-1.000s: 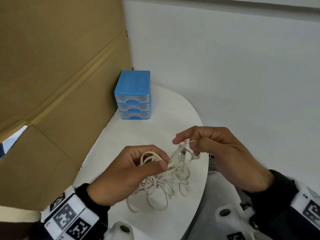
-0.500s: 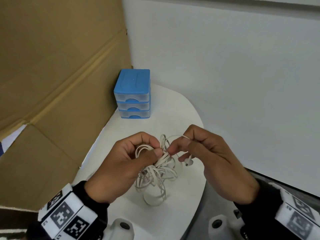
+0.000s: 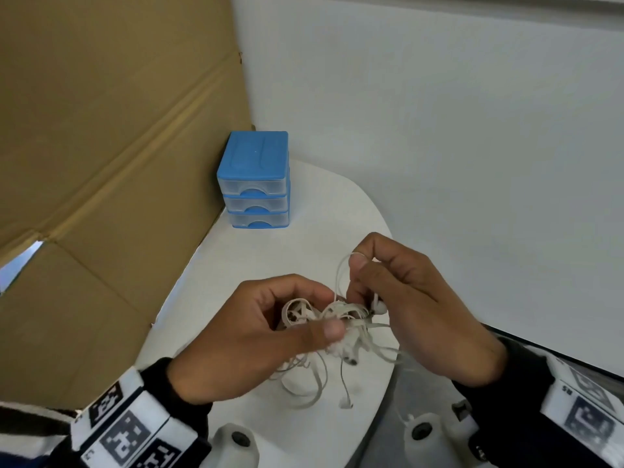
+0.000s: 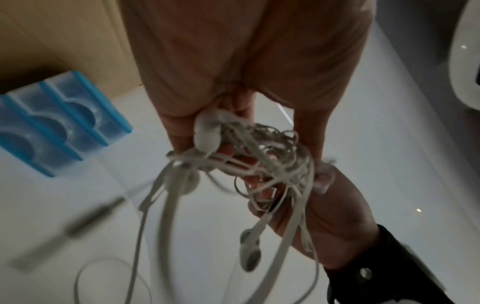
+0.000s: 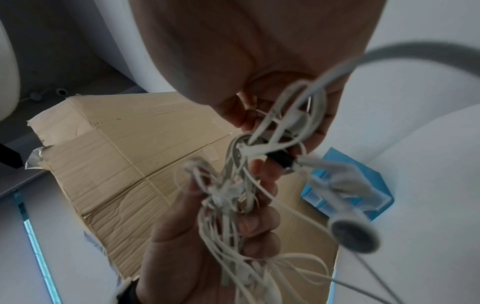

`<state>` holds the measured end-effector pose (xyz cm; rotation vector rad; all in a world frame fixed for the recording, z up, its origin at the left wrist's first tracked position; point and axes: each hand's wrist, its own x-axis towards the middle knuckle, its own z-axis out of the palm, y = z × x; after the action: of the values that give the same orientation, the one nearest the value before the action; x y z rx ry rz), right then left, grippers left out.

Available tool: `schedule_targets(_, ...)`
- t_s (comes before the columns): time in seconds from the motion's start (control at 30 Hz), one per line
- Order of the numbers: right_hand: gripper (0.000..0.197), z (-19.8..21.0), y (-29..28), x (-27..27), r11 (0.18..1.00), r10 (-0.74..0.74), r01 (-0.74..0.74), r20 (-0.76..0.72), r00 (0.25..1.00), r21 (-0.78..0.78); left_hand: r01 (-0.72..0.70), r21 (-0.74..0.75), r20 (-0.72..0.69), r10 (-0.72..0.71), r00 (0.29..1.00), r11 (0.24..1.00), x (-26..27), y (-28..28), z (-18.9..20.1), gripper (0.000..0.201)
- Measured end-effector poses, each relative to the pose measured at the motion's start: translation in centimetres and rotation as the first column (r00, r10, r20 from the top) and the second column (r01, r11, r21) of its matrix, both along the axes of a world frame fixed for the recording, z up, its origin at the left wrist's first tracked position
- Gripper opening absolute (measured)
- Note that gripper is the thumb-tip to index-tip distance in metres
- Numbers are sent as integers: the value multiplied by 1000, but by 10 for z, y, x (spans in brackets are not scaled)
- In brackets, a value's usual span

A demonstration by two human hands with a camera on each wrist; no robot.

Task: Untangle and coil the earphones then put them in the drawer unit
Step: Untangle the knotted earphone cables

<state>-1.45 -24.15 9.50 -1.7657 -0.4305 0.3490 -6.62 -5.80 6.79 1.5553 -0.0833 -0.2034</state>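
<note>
A tangled bundle of white earphones (image 3: 337,319) hangs between both hands above the white table (image 3: 304,238). My left hand (image 3: 270,332) grips the knot, thumb pressed on top of it (image 4: 259,164). My right hand (image 3: 388,298) pinches a cable loop (image 3: 341,275) that rises from the tangle, with an earbud (image 3: 380,307) by its fingers. Loose loops and an earbud (image 3: 346,403) dangle down to the table. In the right wrist view the tangle (image 5: 233,195) and a blurred earbud (image 5: 355,234) fill the middle. The blue drawer unit (image 3: 255,180) stands at the back, its three drawers closed.
A large cardboard sheet (image 3: 101,163) leans along the left side of the table. A white wall (image 3: 439,130) rises behind and to the right. The table's curved edge (image 3: 385,231) runs just under my right hand.
My right hand has lifted a loop of cable higher out of the tangle. My left hand has shifted slightly toward me, still gripping the knot, and more loops hang down.
</note>
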Motion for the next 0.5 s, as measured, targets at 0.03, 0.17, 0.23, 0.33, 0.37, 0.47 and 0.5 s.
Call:
schedule_targets(0.03, 26, 1, 0, 0, 1000, -8, 8, -16, 1000, -3, 16, 23, 1, -16, 1000, 1000, -1, 0, 0, 30)
schedule_targets(0.17, 24, -1, 1, 0, 1000, -22, 22, -68, 997, 5, 62, 58, -11, -61, 998, 996, -2, 1, 3, 19)
schedule_targets(0.23, 24, -2, 2, 0, 1000, -25, 25, -84, 996, 9, 54, 58, -30, -53, 998, 997, -1, 3, 5, 14)
schedule_targets(0.33, 23, -2, 2, 1, 1000, -18, 19, -99, 995, 10, 61, 62, -52, -58, 997, 996, 1, 6, 5, 12)
schedule_targets(0.37, 23, -1, 1, 1, 1000, -19, 21, -108, 994, 12, 70, 69, -70, -65, 995, 995, 1, 6, 4, 16)
schedule_targets(0.47, 22, 1, -1, 3, 999, -22, 27, -156, 988, 30, 74, 32, -116, -70, 991, 997, 1, 5, 5, 18)
schedule_targets(0.5, 22, 2, -1, 3, 999, -19, 25, -168, 986, 36, 84, 21, -117, -81, 990, 996, 0, 5, 5, 23)
